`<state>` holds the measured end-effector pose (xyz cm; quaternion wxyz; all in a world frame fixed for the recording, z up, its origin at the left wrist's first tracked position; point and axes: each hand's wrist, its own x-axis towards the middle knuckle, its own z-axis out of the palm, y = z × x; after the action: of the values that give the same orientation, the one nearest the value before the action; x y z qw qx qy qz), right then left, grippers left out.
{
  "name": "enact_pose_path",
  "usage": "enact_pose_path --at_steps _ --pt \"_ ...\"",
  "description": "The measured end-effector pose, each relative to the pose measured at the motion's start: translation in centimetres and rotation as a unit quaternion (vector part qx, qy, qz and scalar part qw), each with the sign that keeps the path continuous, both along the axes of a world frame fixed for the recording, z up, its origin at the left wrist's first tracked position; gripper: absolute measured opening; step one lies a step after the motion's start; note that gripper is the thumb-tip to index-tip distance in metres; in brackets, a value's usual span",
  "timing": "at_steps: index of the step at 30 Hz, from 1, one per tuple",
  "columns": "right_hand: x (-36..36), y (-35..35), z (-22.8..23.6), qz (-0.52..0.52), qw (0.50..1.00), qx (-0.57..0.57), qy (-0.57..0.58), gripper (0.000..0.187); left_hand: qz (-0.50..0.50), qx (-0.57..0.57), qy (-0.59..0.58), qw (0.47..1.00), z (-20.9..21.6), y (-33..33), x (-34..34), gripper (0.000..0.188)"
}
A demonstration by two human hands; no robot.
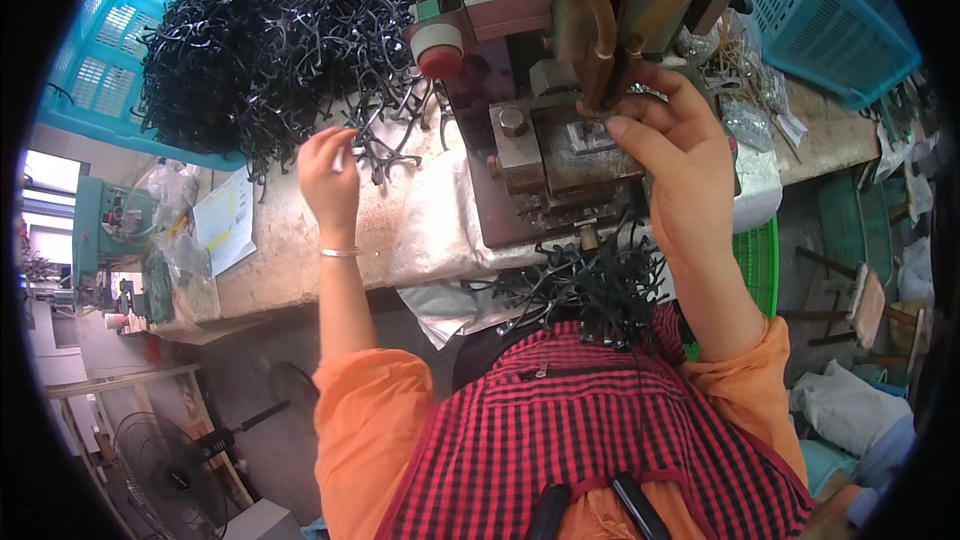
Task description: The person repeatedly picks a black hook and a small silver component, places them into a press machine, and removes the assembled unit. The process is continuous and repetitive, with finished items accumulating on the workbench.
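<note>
Overhanging open bench (285, 245) near black pile's edge (275, 45), left fingers (324, 148); right fingers (645, 143) at press (575, 160); grips unclear.

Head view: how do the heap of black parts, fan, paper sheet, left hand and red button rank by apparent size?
1. Heap of black parts
2. Fan
3. Left hand and paper sheet: too alike to rank
4. Red button

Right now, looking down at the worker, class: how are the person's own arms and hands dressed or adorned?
The left sleeve and right sleeve are loose, wrinkled orange cloth, roughly elbow-length. A thin, silvery bracelet circles the left wrist. The left hand and right hand wear no gloves.
</note>
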<state>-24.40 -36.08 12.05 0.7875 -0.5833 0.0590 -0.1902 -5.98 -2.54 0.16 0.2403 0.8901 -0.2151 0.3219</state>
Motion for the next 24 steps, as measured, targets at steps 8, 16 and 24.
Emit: enact_pose_path --at_steps 8,16,24 --pt "-0.6 -5.6 -4.1 -0.086 0.976 -0.202 0.003 0.037 -0.154 0.319 -0.008 0.935 1.2 -1.2 7.3 0.003" --pt "-8.0 -11.6 -10.0 -0.222 0.814 -0.506 0.177 0.029 -0.094 -0.443 0.159 0.877 3.0 -2.3 0.2 0.015" --pt "-3.3 -10.6 -11.2 -0.271 0.688 -0.669 0.078 0.015 -0.338 -0.498 0.616 0.509 10.8 -15.2 -18.3 0.018"
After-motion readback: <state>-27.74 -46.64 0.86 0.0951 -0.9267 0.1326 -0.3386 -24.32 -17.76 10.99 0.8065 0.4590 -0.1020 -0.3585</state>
